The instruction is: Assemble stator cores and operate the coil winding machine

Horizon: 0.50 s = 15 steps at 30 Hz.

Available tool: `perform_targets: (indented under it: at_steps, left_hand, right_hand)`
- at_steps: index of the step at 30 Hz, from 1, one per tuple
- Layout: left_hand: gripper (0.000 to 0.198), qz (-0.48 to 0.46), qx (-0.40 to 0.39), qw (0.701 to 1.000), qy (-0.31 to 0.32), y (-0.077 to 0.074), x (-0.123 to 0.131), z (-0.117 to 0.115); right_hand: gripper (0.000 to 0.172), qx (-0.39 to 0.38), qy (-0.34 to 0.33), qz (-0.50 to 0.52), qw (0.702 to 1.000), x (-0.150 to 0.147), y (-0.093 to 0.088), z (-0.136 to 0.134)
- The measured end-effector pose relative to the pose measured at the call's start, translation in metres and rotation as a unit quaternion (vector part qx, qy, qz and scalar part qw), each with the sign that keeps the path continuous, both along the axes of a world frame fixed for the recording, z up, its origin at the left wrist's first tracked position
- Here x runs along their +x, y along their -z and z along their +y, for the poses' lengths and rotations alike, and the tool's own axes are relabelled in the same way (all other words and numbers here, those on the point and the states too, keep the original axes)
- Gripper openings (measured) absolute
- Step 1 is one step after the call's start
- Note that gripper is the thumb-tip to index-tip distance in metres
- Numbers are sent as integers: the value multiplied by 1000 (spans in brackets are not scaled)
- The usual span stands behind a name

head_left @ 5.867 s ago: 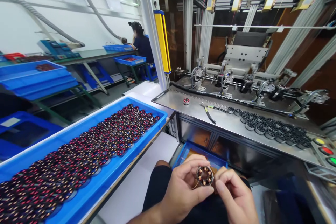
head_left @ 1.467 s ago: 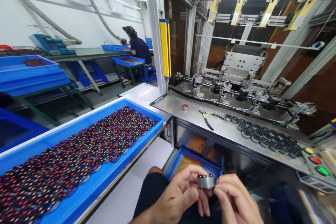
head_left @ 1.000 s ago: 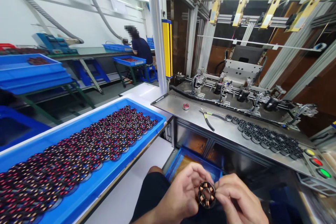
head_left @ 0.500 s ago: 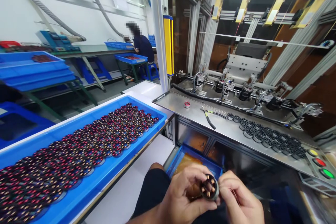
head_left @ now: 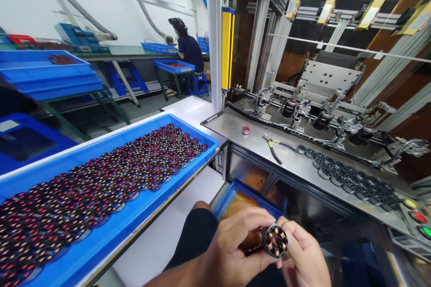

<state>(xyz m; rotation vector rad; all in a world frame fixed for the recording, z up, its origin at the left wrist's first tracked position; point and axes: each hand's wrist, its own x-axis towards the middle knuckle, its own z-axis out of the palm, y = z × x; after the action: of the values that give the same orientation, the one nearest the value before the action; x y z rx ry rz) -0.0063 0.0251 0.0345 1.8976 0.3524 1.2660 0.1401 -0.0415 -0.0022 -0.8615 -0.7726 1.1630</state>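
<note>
Both hands hold one small round stator (head_left: 275, 241) with copper windings, low in the view over my lap. My left hand (head_left: 232, 251) grips it from the left with thumb and fingers curled round its rim. My right hand (head_left: 303, 258) pinches its right side. Its open face with the coils points toward me. A long blue tray (head_left: 141, 222) on my left holds several rows of wound stators (head_left: 111, 179). On the steel bench (head_left: 256, 143) to the right lie a row of dark unwound stators (head_left: 350, 177), cutting pliers (head_left: 273, 150) and a single stator (head_left: 245, 129).
A winding machine (head_left: 319, 107) with fixtures stands behind the bench. Coloured push buttons (head_left: 419, 217) sit at the bench's right end. A small blue bin (head_left: 247, 204) is under the bench. A person (head_left: 188, 51) sits at a far table among more blue trays (head_left: 50, 76).
The hands have turned the stator from edge-on to face-on toward me. The view has shifted slightly rightward and down; the hands stay low over my lap.
</note>
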Motion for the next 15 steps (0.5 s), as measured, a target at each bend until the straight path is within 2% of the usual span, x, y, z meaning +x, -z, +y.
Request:
perform_targets:
  at_steps: [3, 6, 8, 11, 13, 15]
  left_hand:
    - [62, -21, -35, 999, 20, 5, 0, -1]
    - [60, -70, -145, 984, 79, 14, 1, -3]
    - [53, -119, -227, 954, 153, 20, 2, -3]
    - [48, -214, -325, 885, 254, 23, 5, -1]
    - [54, -237, -407, 841, 265, 23, 8, 0]
    - [55, -187, -500, 795, 288, 23, 13, 0]
  right_hand:
    - [27, 11, 9, -63, 998, 5, -8, 0]
    - [21, 58, 16, -210, 976, 14, -17, -2]
    - [17, 115, 35, -333, 935, 21, -26, -2]
    - [14, 218, 61, -470, 853, 29, -42, -3]
    - [12, 268, 64, -530, 802, 32, -51, -4]
    - [10, 290, 62, -583, 756, 35, -58, -5]
